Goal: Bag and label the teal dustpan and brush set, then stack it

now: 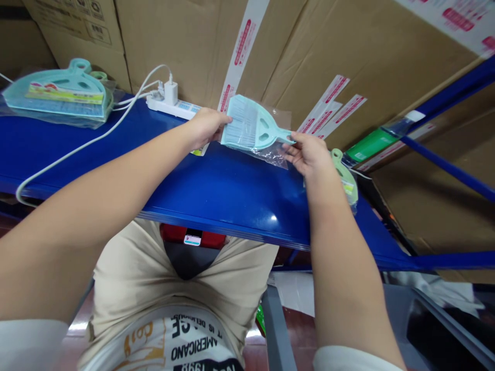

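A small light-blue dustpan (266, 126) with a brush lying across its pan is raised over the blue shelf, partly in a clear plastic bag (276, 157). My left hand (207, 129) pinches the wide edge of the pan at its left side. A yellow-green label card (200, 151) shows just below that hand; whether the fingers hold it too, I cannot tell. At the other end, my right hand (309, 152) has its fingers closed around the tip of the handle and the bag near it.
More bagged light-blue dustpans (58, 93) lie on the blue shelf (232, 196) at the left. A power strip (174, 105) with white cables runs along the back. Past my right wrist are a green bagged dustpan (348, 180) and a green-labelled bottle (377, 141). Cardboard boxes (185, 46) stand behind.
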A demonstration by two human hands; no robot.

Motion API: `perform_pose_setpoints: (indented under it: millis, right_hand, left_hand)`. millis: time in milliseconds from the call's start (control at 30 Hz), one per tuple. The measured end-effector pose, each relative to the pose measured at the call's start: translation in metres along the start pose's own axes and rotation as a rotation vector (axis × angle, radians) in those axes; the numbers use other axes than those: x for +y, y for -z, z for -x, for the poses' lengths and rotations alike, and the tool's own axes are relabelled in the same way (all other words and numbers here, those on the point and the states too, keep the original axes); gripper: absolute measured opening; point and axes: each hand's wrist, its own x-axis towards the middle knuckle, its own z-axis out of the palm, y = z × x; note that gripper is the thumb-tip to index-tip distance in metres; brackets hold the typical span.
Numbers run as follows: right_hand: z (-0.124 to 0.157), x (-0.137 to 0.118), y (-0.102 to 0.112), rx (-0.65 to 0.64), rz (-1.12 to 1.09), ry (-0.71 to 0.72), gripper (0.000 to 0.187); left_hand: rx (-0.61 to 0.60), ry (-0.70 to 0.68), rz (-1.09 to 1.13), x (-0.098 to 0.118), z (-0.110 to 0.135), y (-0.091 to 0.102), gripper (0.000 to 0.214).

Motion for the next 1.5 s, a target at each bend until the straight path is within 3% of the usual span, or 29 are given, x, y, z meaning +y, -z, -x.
perform_pose_setpoints:
  millis: [467, 600, 767, 933, 1133, 1333, 1433, 1500]
  right_hand:
    - [-0.004, -0.001, 0.0, 0.014, -0.044, 0.01, 0.021]
    - [-0.004, 0.0, -0.003, 0.072, -0.087, -0.001, 0.018]
    - [-0.009, 0.0, 0.001, 0.05, -0.082, 0.006, 0.022]
    - [0.001, -0.012, -0.003, 0.155, -0.156, -0.03, 0.022]
    - [0.016, -0.023, -0.009, 0.249, -0.23, -0.069, 0.025]
    - [0.014, -0.021, -0.006, 0.23, -0.22, -0.031, 0.025]
    - [0.015, -0.023, -0.005, 0.249, -0.234, -0.033, 0.025]
    - [0.015, -0.022, -0.004, 0.248, -0.233, -0.036, 0.026]
  left_hand:
    - [-0.099, 0.061, 0.033, -0.003, -0.003, 0.004, 0.008]
    - [-0.07, 0.059, 0.03, -0.002, -0.002, 0.004, 0.008]
    - [-0.064, 0.018, 0.014, -0.003, -0.004, 0.007, 0.015]
    - [-0.019, -0.012, -0.072, -0.001, -0.006, 0.01, 0.018]
    - [-0.02, 0.037, -0.379, 0.016, 0.005, 0.012, 0.023]
    - [-0.065, 0.005, -0.657, 0.032, 0.012, 0.02, 0.029]
    - [-0.015, -0.066, -1.005, 0.038, 0.01, 0.031, 0.034]
    - [-0.037, -0.041, -1.324, 0.039, 0.007, 0.036, 0.042]
